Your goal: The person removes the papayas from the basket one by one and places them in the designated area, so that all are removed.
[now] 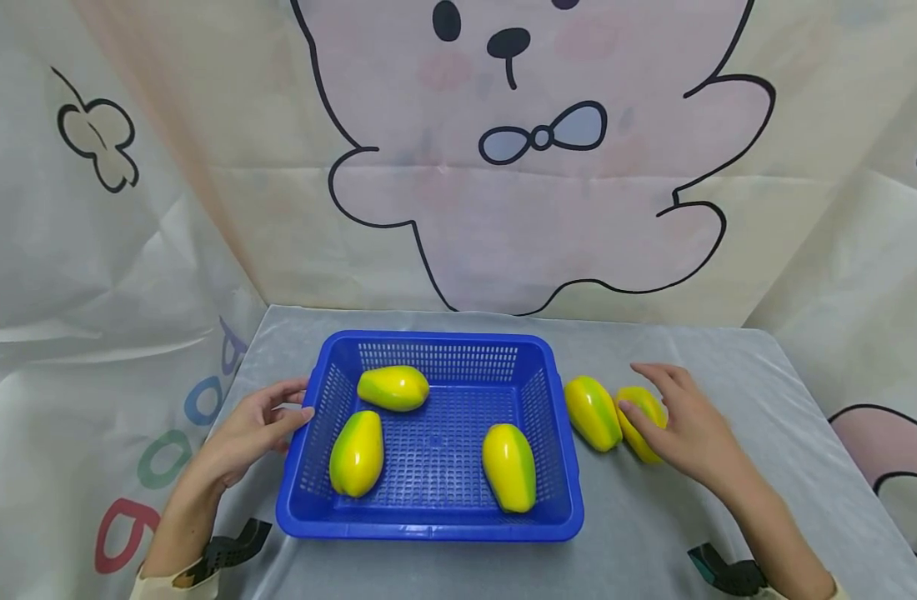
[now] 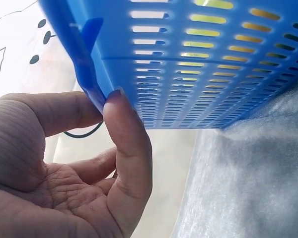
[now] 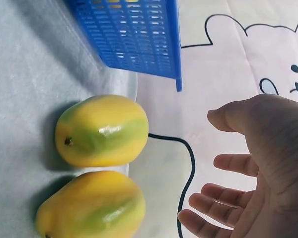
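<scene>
A blue plastic basket [image 1: 432, 531] with slotted walls stands on the table, and my left hand [image 1: 258, 429] pinches its left rim between thumb and fingers. In the left wrist view that rim [image 2: 87, 74] runs between the thumb and a finger. Three glossy yellow-green papayas lie inside: one at the back [image 1: 393, 388], one at front left [image 1: 357, 454], one at front right [image 1: 508, 467]. Right of the basket, two more papayas lie side by side, the nearer-to-basket one [image 1: 593, 413] and the outer one [image 1: 642, 423]. My right hand [image 1: 687, 427] hovers over the outer papaya, fingers spread and holding nothing.
A grey cloth [image 1: 638, 533] covers the table. Behind it hangs a pale backdrop [image 1: 548, 225] with a cartoon animal, and printed sheets [image 1: 106, 275] close off the sides. Dark straps [image 1: 233, 550] sit at both wrists.
</scene>
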Demonstrator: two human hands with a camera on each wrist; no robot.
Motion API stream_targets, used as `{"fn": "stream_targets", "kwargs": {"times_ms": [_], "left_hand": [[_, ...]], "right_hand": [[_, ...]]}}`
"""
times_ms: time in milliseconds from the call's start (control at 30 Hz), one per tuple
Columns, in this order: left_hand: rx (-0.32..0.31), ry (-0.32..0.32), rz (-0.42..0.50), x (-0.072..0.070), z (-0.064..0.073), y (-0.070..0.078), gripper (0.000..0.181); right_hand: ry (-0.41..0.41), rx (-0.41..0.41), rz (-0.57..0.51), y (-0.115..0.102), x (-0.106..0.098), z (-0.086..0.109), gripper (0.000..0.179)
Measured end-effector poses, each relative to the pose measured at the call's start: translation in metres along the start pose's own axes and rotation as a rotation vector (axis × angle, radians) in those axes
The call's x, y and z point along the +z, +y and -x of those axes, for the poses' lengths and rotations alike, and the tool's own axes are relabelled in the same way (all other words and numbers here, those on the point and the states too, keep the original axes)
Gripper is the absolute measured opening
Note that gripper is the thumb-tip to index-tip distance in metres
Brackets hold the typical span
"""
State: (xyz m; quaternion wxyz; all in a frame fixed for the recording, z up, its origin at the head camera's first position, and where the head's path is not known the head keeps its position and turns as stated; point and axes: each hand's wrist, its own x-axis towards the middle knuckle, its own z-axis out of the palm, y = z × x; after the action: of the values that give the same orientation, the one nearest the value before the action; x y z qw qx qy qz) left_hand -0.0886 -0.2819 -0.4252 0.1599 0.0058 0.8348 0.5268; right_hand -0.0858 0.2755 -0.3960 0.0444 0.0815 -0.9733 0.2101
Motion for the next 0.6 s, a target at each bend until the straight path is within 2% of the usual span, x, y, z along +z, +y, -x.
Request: {"fn": "stream_targets", "kwargs": {"times_ms": [133, 267, 600], "left_hand": [[0.001, -0.005, 0.007, 0.001, -0.002, 0.001, 0.069], [0.009, 0.001, 0.009, 0.001, -0.002, 0.001, 0.069], [0.003, 0.003, 0.009, 0.000, 0.001, 0.001, 0.070]], "right_hand": [[-0.007, -0.007, 0.009, -0.006, -0.001, -0.003, 0.063], [0.005, -0.052, 0.015, -0.013, -0.002, -0.008, 0.061], [-0.039, -0.087, 0.023, -0.033, 0.005, -0.010, 0.061]]}}
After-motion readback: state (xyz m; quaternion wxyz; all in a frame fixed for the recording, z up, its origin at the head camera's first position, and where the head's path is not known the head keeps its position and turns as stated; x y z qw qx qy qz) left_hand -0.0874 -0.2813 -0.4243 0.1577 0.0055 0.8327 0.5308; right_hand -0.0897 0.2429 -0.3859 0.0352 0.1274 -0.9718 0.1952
